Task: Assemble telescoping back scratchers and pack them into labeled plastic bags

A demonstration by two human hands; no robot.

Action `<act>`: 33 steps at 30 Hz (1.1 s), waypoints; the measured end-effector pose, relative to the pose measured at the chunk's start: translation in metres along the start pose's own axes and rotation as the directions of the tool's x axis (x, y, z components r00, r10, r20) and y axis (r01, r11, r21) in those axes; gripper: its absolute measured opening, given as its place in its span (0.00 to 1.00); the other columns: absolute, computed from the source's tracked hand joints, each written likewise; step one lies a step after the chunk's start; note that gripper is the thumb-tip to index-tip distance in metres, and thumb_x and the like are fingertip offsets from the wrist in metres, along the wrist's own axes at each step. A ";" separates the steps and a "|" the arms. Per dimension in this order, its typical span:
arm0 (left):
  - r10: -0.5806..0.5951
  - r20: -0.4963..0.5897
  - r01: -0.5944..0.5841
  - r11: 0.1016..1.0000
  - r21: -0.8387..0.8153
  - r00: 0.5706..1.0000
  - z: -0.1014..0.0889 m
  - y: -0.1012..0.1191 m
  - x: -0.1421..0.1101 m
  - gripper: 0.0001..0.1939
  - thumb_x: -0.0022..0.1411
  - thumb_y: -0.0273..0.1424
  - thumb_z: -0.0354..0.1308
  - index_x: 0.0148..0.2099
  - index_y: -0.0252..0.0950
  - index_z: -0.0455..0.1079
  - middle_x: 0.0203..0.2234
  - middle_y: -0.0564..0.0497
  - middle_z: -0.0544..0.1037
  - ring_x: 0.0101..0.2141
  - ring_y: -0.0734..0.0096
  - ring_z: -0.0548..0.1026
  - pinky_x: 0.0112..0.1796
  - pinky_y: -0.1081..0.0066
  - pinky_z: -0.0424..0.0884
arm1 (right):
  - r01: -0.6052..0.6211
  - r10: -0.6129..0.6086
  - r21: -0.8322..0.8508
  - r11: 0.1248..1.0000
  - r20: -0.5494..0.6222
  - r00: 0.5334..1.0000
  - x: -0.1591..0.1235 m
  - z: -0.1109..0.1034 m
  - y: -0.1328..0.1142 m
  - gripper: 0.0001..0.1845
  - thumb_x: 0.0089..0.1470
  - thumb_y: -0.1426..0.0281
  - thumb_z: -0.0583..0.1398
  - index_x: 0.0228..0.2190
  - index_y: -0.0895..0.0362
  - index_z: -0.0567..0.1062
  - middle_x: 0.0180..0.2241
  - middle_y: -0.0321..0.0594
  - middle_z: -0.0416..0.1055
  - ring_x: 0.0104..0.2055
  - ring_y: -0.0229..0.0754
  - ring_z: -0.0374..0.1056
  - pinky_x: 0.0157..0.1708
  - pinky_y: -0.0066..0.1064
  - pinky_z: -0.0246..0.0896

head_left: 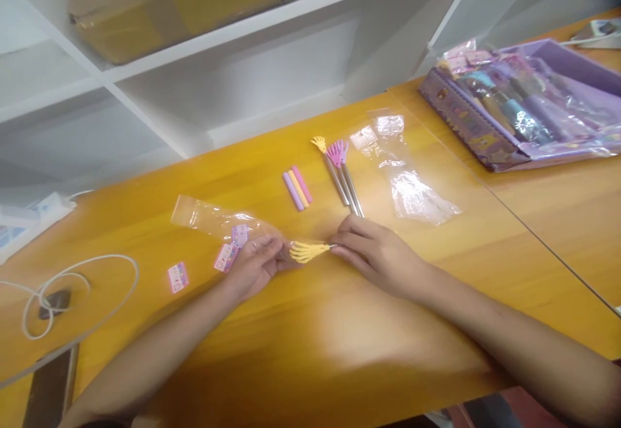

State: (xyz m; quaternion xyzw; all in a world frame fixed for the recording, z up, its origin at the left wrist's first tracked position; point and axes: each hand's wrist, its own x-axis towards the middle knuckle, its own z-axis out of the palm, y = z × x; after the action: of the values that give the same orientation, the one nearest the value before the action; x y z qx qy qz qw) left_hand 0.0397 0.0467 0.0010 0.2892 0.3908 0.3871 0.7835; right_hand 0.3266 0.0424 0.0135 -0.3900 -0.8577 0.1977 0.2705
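My right hand [373, 250] is closed around the thin metal rod of a yellow back scratcher [308, 252], whose hand-shaped head points left. My left hand [259, 263] pinches a clear plastic bag [208, 218] that stretches away to the upper left. The tips of the scratcher's head lie close to my left fingers; whether they are inside the bag's mouth I cannot tell. Beyond my hands lie another yellow back scratcher [319, 145] and purple back scratchers [336, 154] with metal rods. Next to them are purple, yellow and pink handle sleeves [297, 187].
Small printed cards [178, 277] lie by my left forearm. Clear bags [417, 192] are at the right. A purple display box [475, 117] holds packaged items. A white cable [130, 273] loops at the left. White shelving [272, 24] with a taped carton [184, 4] borders the table.
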 end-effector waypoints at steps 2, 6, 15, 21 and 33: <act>-0.007 0.001 0.007 1.000 -0.016 1.000 -0.002 0.001 0.001 0.15 0.60 0.39 0.77 0.38 0.31 0.82 0.33 0.44 0.85 0.36 0.62 0.84 0.44 0.60 0.85 | 0.003 -0.003 0.015 1.000 0.004 1.000 0.000 -0.001 0.000 0.14 0.75 0.65 0.55 0.46 0.56 0.80 0.40 0.44 0.72 0.39 0.42 0.71 0.41 0.35 0.71; -0.022 0.015 0.022 0.999 -0.036 1.000 -0.003 0.000 0.001 0.16 0.59 0.39 0.77 0.33 0.31 0.82 0.34 0.44 0.85 0.36 0.65 0.84 0.43 0.66 0.84 | 0.004 -0.004 0.043 0.999 -0.016 1.000 0.000 -0.002 -0.001 0.14 0.75 0.65 0.55 0.46 0.55 0.80 0.40 0.45 0.72 0.39 0.42 0.71 0.41 0.35 0.71; -0.016 0.008 0.015 0.998 0.060 1.000 -0.001 -0.001 -0.001 0.20 0.58 0.45 0.77 0.40 0.31 0.85 0.37 0.40 0.87 0.38 0.58 0.85 0.44 0.58 0.86 | -0.016 0.021 0.121 0.993 -0.035 0.999 0.000 0.001 -0.001 0.14 0.75 0.64 0.55 0.47 0.56 0.80 0.40 0.45 0.72 0.39 0.42 0.72 0.41 0.36 0.72; -0.019 0.025 0.018 0.998 0.056 0.999 0.001 0.000 0.000 0.21 0.58 0.44 0.77 0.41 0.29 0.85 0.37 0.39 0.87 0.38 0.57 0.85 0.42 0.58 0.86 | -0.014 0.022 0.168 0.986 -0.048 0.999 0.003 0.001 -0.003 0.14 0.74 0.65 0.56 0.47 0.56 0.81 0.39 0.44 0.73 0.40 0.42 0.73 0.41 0.36 0.73; -0.041 0.083 0.040 0.999 0.013 0.996 -0.005 0.001 0.002 0.18 0.65 0.43 0.72 0.36 0.30 0.81 0.31 0.43 0.85 0.34 0.62 0.85 0.42 0.62 0.83 | -0.024 0.042 0.185 0.982 -0.099 0.994 0.003 0.000 -0.001 0.13 0.74 0.66 0.57 0.47 0.56 0.81 0.39 0.44 0.72 0.39 0.42 0.73 0.39 0.36 0.72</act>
State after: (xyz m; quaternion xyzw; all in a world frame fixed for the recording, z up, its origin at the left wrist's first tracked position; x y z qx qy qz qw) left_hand 0.0362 0.0494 -0.0014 0.3016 0.3658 0.3565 0.8051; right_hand 0.3245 0.0438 0.0150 -0.3872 -0.8143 0.2601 0.3454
